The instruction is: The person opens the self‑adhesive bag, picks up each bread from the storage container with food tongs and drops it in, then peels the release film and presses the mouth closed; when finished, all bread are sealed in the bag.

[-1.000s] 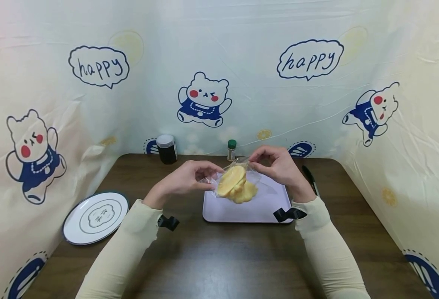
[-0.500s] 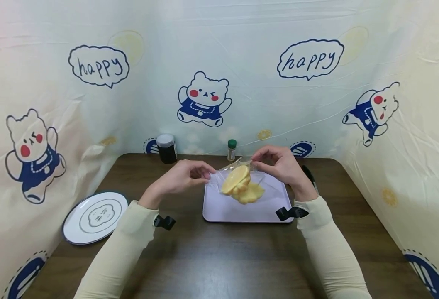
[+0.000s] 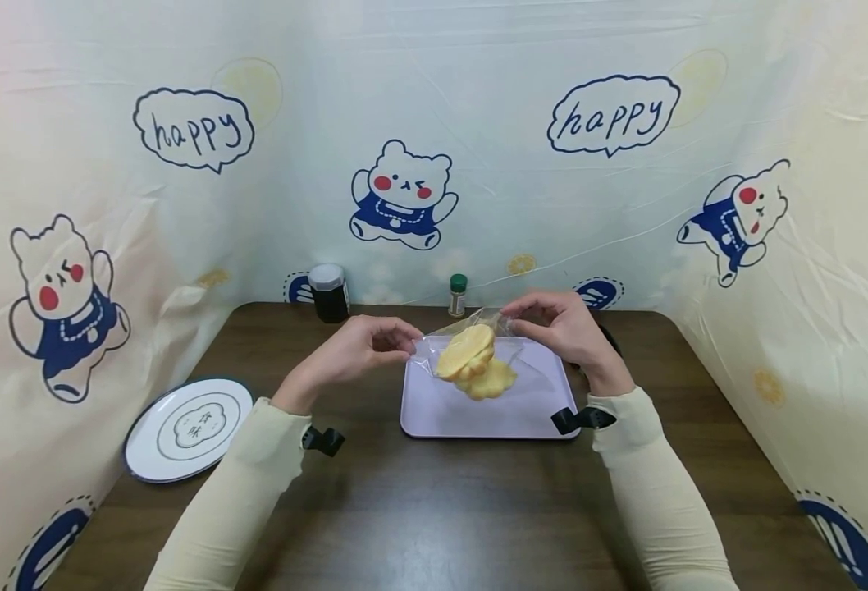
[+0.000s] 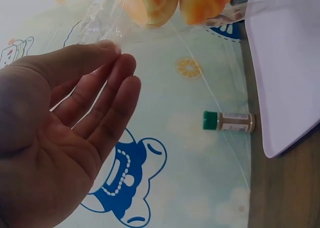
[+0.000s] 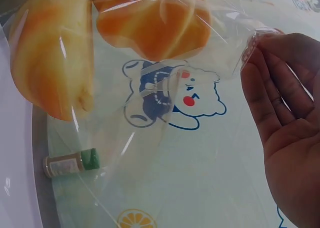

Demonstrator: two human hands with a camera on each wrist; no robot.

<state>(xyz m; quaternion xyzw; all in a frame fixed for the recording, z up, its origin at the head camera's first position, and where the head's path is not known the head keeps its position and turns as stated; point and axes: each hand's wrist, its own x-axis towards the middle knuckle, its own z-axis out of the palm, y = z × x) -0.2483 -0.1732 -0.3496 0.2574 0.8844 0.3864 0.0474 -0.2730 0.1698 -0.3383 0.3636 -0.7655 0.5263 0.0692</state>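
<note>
A clear plastic bag (image 3: 506, 349) with yellow bread pieces (image 3: 467, 353) in it hangs over a pale lilac tray (image 3: 434, 419). My left hand (image 3: 363, 353) pinches the bag's left edge between thumb and fingertips. At the upper right, my right hand (image 3: 563, 328) pinches another part of the bag. In the right wrist view two browned bread pieces (image 5: 155, 25) show through the film, apart from the right hand (image 5: 290, 82). The left wrist view has the left hand (image 4: 75, 97) pinching the film beside the bread (image 4: 207, 2).
A white plate (image 3: 190, 431) with a dark rim lies at the left. Behind stand a dark jar (image 3: 330, 294) with a grey lid and a small green-capped bottle (image 3: 458, 296). A black object (image 3: 609, 338) is partly hidden behind the right wrist. Printed cloth walls surround the wooden table.
My left hand has moved a little left, away from the bread, drawing the bag's edge out. My right hand has shifted slightly right. Both keep hold of the bag.
</note>
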